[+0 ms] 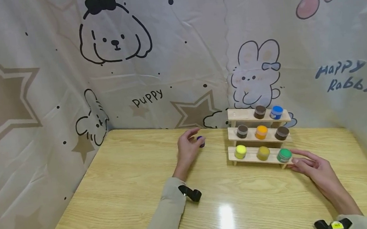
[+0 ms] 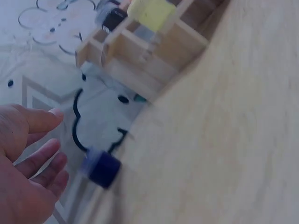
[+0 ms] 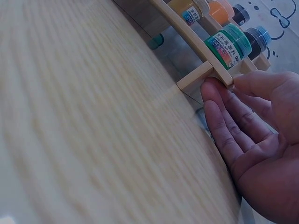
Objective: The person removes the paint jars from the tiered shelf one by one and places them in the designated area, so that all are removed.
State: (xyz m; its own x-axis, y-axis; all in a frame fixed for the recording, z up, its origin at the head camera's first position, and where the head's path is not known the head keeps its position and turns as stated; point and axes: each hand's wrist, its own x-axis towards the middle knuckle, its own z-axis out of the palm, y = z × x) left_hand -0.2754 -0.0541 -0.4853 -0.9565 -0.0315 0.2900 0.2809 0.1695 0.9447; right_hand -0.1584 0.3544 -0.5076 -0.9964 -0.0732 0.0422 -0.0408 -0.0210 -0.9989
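A small dark blue paint jar (image 1: 201,141) stands on the table, left of a three-tier wooden rack (image 1: 252,157). My left hand (image 1: 187,149) is beside the jar with its fingers loosely bent. In the left wrist view a gap shows between those fingers and the blue jar (image 2: 103,169). At the rack's lower right end, my right hand (image 1: 320,173) pinches the tip of the bottom shelf (image 3: 223,74) between thumb and fingers. Right by that grip sits a green paint jar (image 1: 284,155) on the shelf.
Other jars share the rack: a yellow jar (image 1: 240,151) and an olive one (image 1: 263,153) below, an orange jar (image 1: 261,132) between two dark ones, and a blue jar (image 1: 276,112) on top beside a dark one. A printed curtain (image 1: 165,68) hangs behind the wooden table (image 1: 126,171).
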